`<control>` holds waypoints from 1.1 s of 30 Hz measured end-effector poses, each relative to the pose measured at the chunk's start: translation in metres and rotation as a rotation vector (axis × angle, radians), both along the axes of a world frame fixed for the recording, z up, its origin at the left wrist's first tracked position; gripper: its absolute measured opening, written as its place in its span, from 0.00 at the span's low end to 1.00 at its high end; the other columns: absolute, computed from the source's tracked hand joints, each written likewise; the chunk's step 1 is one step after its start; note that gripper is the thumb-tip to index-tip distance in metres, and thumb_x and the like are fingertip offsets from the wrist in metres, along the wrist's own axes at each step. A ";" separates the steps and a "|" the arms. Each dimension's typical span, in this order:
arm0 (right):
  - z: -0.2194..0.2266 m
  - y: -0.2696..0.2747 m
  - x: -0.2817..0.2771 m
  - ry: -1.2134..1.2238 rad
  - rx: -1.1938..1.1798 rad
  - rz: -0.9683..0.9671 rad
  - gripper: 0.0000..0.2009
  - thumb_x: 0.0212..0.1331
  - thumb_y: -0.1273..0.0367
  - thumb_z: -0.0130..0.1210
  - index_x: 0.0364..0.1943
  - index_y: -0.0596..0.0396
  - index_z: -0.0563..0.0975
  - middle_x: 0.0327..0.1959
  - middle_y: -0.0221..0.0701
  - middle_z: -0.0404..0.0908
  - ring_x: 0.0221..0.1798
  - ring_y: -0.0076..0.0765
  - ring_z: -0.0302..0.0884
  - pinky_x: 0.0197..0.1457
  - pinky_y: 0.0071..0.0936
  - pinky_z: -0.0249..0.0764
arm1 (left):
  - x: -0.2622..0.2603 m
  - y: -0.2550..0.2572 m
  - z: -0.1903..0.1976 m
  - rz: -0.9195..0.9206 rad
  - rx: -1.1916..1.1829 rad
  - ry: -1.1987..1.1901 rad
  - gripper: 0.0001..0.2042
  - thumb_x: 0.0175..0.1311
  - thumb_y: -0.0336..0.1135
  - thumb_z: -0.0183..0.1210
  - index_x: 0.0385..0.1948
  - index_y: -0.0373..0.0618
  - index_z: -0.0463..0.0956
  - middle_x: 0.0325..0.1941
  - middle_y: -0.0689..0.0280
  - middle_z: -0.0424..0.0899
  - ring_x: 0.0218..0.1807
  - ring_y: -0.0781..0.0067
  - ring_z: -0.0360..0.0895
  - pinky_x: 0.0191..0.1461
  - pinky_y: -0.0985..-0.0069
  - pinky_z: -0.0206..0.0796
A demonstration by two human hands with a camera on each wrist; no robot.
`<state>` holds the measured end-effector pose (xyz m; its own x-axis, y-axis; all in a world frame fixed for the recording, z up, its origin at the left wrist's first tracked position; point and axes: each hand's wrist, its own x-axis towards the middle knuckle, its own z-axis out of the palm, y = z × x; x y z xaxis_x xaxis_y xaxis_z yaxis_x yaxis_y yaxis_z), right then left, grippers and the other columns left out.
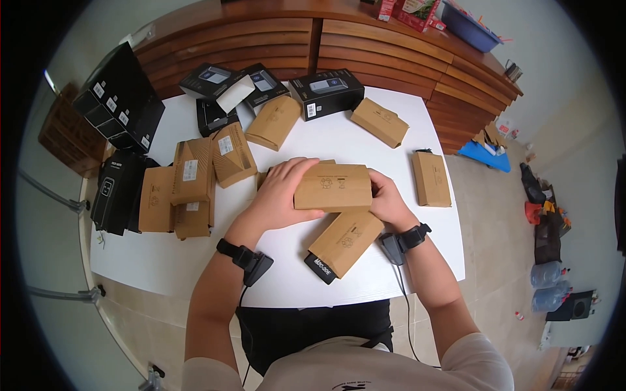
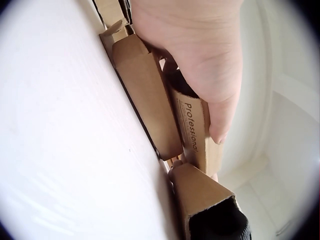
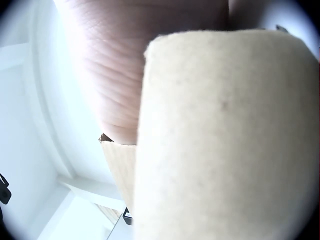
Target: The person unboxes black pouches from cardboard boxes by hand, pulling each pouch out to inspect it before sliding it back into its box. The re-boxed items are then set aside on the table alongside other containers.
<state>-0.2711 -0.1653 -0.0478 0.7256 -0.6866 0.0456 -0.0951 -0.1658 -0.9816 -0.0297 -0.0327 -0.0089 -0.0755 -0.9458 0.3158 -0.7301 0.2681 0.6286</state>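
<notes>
In the head view a brown cardboard box (image 1: 332, 187) is held between both hands over the middle of the white table. The left hand (image 1: 282, 195) grips its left end, thumb along the near side. In the left wrist view, that box (image 2: 192, 132) shows the word "Professional" beside the left hand (image 2: 195, 55). The right hand (image 1: 389, 201) holds the right end, its fingertips hidden behind the box. Just in front lies another carton (image 1: 349, 241), with a black item (image 1: 319, 267) sticking out of its open end. A further brown box (image 2: 147, 97) lies beneath the left hand.
Several brown boxes (image 1: 194, 171) are stacked at the left of the table (image 1: 274, 287). Black printed boxes (image 1: 326, 94) line the back, and taller black ones (image 1: 120, 101) stand at far left. Two brown cartons lie at right, one near the edge (image 1: 432, 179). A wooden cabinet (image 1: 378, 49) stands behind.
</notes>
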 end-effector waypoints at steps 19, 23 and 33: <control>0.004 -0.023 -0.017 -0.487 0.441 -0.087 0.20 0.57 0.76 0.46 0.56 0.56 0.67 0.40 0.33 0.75 0.34 0.29 0.74 0.38 0.27 0.75 | 0.003 -0.007 -0.014 0.064 -0.058 0.266 0.41 0.43 0.31 0.75 0.64 0.43 0.64 0.65 0.56 0.67 0.67 0.56 0.66 0.70 0.64 0.61; 0.009 -0.019 -0.013 -0.527 0.543 -0.047 0.25 0.61 0.76 0.45 0.64 0.53 0.62 0.42 0.37 0.78 0.33 0.32 0.77 0.37 0.29 0.76 | 0.005 -0.008 -0.018 0.054 -0.137 0.192 0.40 0.43 0.34 0.77 0.63 0.43 0.65 0.64 0.56 0.67 0.67 0.54 0.66 0.69 0.62 0.62; 0.000 -0.039 -0.020 -0.781 0.684 -0.495 0.20 0.65 0.69 0.49 0.61 0.51 0.66 0.39 0.33 0.74 0.28 0.28 0.69 0.32 0.27 0.70 | 0.013 -0.011 -0.024 0.112 -0.194 0.262 0.39 0.45 0.35 0.75 0.62 0.42 0.65 0.62 0.55 0.68 0.65 0.55 0.67 0.68 0.62 0.61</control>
